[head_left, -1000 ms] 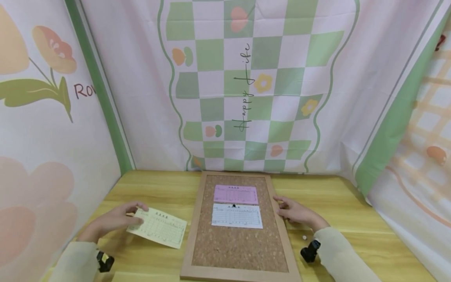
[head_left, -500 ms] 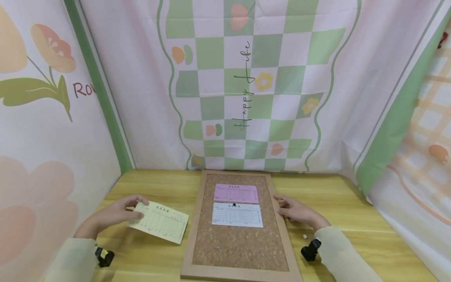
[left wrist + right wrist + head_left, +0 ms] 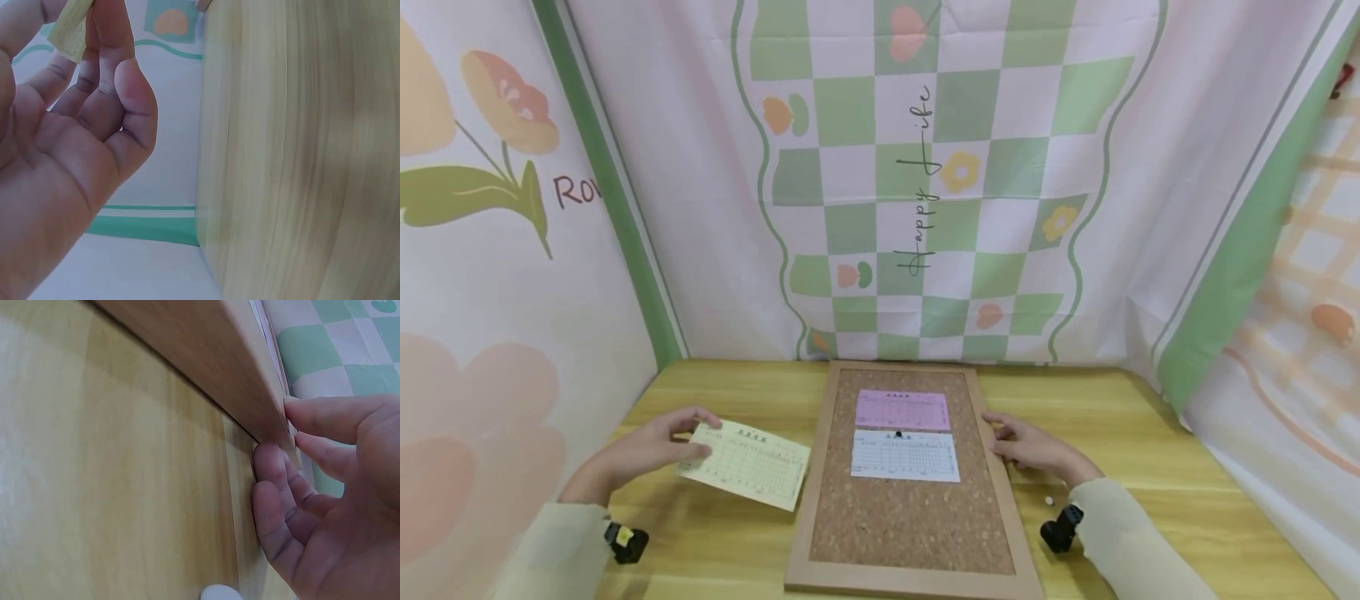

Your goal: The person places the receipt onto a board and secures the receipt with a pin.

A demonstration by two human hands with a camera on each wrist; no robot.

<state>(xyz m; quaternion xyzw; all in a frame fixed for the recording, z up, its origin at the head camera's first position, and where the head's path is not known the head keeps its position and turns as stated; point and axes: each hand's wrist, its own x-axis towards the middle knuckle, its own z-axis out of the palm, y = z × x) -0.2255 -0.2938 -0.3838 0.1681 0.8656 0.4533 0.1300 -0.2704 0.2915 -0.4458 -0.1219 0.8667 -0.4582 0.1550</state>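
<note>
My left hand [image 3: 643, 450] pinches a pale yellow printed form [image 3: 748, 465] by its left end, thumb on top. The form tilts above the table, its right end close to the framed cork board [image 3: 913, 533]. In the left wrist view only a strip of the yellow form [image 3: 70, 32] shows between the fingers. My right hand [image 3: 1033, 452] holds the board's right edge; in the right wrist view thumb and finger tips lie on the wooden frame [image 3: 206, 359], other fingers curled against its side. A pink form [image 3: 902, 409] and a white form [image 3: 904, 460] lie on the cork.
A small black pin [image 3: 898, 434] sits at the white form's top edge. On the wooden table [image 3: 1120, 433], a small white round thing [image 3: 1049, 501] lies near the right wrist. Patterned curtains [image 3: 917, 192] stand behind the table and at both sides.
My left hand has moved the yellow form slightly right and away from me, bringing its right end nearer the board. The right hand stays at the board's edge.
</note>
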